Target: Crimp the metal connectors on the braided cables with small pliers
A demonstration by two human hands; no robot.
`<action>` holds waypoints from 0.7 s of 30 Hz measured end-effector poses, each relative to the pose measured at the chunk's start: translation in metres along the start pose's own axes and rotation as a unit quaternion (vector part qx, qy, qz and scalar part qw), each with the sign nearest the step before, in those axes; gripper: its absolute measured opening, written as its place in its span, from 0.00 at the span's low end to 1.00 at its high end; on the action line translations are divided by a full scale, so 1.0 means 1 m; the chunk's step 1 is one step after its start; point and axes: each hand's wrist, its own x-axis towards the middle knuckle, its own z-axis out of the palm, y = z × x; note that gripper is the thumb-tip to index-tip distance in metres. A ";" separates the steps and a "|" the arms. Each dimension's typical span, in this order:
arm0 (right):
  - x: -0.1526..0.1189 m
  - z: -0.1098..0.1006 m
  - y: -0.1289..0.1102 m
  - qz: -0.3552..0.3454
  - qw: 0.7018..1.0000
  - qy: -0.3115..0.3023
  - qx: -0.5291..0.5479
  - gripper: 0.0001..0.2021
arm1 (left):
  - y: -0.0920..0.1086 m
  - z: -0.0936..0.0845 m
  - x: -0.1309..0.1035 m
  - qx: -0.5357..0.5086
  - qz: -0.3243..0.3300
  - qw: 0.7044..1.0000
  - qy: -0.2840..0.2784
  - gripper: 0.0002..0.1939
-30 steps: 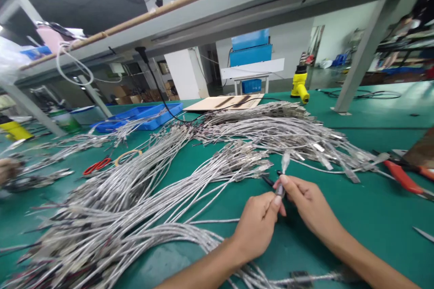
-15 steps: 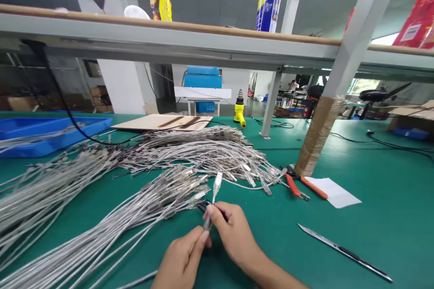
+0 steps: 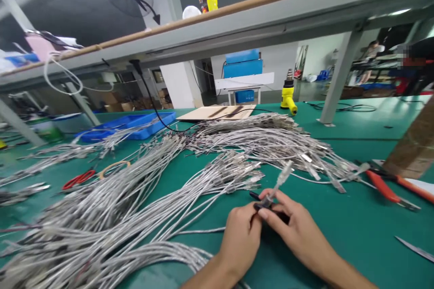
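Observation:
My left hand point(image 3: 241, 230) is closed in a pinch on a white USB cable point(image 3: 271, 195), just below a grey sleeve-like part. The cable's USB plug point(image 3: 284, 174) points up and to the right, above the fingers. Curled around a small black tool point(image 3: 282, 217), my right hand point(image 3: 294, 223) meets the left at the cable. The tool lies against the cable; its kind is mostly hidden by the fingers. Left of both hands spreads a bundle of USB cables point(image 3: 203, 196), with their plugs toward the middle of the green table point(image 3: 342, 216).
Another cable pile point(image 3: 257, 137) lies behind. To the right are red-handled pliers point(image 3: 384, 186) and a metal blade point(image 3: 413, 248). A yellow heat gun point(image 3: 288, 95) stands at the back, near a wooden board point(image 3: 210, 113). Red-handled scissors point(image 3: 78, 179) and a blue tray point(image 3: 145, 131) are left. An overhead shelf point(image 3: 237, 18) crosses above.
The view has swung left, so the scene sits farther right and more cables show at left. Both hands still grip the cable and black tool; the plug now tilts more to the right.

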 end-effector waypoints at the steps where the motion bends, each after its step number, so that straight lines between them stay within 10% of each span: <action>1: 0.001 -0.001 -0.001 0.001 1.000 0.008 -0.008 0.13 | 0.001 0.000 0.000 -0.003 0.001 1.000 -0.003 0.15; 8: 0.012 -0.008 0.001 0.023 0.997 0.077 0.018 0.22 | 0.004 0.003 -0.004 0.009 -0.017 0.999 -0.030 0.16; 15: 0.005 -0.005 0.002 0.035 0.997 -0.021 0.069 0.22 | 0.004 0.001 -0.002 -0.064 -0.032 0.997 -0.022 0.18; 21: 0.010 -0.011 0.005 0.014 0.998 0.059 -0.020 0.22 | 0.005 0.003 -0.005 -0.068 -0.032 0.995 -0.060 0.19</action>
